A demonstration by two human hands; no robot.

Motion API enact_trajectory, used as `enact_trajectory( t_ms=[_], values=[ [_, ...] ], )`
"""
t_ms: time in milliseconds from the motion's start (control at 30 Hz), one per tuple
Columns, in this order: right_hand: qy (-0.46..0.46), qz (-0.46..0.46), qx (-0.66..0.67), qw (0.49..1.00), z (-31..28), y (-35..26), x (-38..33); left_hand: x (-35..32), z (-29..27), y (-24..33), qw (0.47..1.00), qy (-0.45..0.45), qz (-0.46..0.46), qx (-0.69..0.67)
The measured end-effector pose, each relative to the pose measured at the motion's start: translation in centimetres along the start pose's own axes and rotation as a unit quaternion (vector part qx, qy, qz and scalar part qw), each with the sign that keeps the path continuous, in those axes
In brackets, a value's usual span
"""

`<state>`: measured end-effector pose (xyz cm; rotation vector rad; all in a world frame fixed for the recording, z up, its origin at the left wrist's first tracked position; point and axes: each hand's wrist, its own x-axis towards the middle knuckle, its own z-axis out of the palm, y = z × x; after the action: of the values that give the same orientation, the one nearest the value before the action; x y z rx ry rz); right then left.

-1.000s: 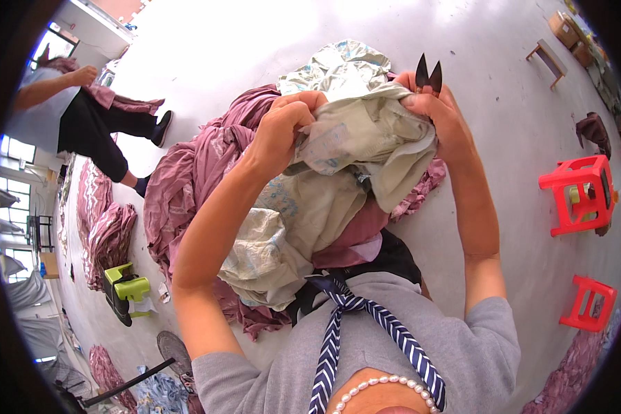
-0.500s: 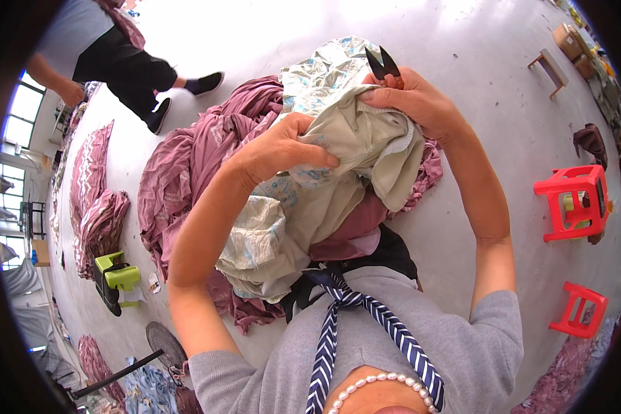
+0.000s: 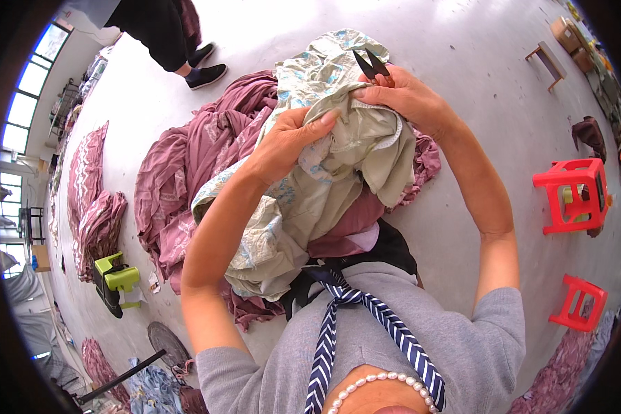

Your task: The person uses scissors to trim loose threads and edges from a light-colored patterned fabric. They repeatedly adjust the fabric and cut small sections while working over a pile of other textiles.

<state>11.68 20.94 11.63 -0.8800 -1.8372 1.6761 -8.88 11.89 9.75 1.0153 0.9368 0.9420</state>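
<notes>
We see our left hand (image 3: 290, 141) clamped on the pale green, blue-patterned cloth garment (image 3: 338, 172), which hangs bunched at picture centre. At two o'clock from it, our right hand (image 3: 407, 100) pinches the garment's edge while gripping small black thread snips (image 3: 370, 67), blades apart. Mauve fabric (image 3: 186, 172) is heaped on the floor at nine o'clock.

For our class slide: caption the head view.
Both hands grip pale floral cloth, right hand also holding small snips, above heaped mauve fabric.
</notes>
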Motion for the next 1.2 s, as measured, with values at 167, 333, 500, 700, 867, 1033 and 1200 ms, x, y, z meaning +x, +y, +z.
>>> enact_trajectory(
  t_ms=[167, 333, 500, 700, 867, 1033, 1200],
  values=[
    [0.001, -0.062, -0.071, 0.996, -0.4, 2.2, 0.5, 1.1, -0.2, -1.1, 0.994, 0.022, -0.052, -0.094],
    [0.026, -0.069, -0.199, 0.977, -0.2, 2.2, -0.3, 1.3, -0.6, -1.5, 0.989, 0.04, -0.069, -0.124],
    [0.079, -0.119, -0.342, 0.929, 0.3, 2.9, -2.6, 1.3, -0.9, -1.5, 0.989, 0.037, -0.057, -0.134],
    [0.039, -0.041, -0.01, 0.998, -0.9, 5.1, -2.4, 1.2, -1.0, -1.7, 0.993, 0.02, -0.056, -0.1],
    [-0.011, -0.02, 0.03, 0.999, -0.9, 3.2, -2.1, 0.8, -0.6, -0.6, 0.998, 0.01, -0.045, -0.048],
    [-0.031, 0.007, -0.014, 0.999, -0.9, 2.9, -2.1, 0.2, -0.6, -0.5, 0.999, 0.025, 0.0, 0.04],
    [-0.067, 0.075, 0.119, 0.988, 1.0, 4.2, -3.8, -0.4, -0.9, -0.4, 0.859, 0.192, 0.244, 0.406]
  ],
)
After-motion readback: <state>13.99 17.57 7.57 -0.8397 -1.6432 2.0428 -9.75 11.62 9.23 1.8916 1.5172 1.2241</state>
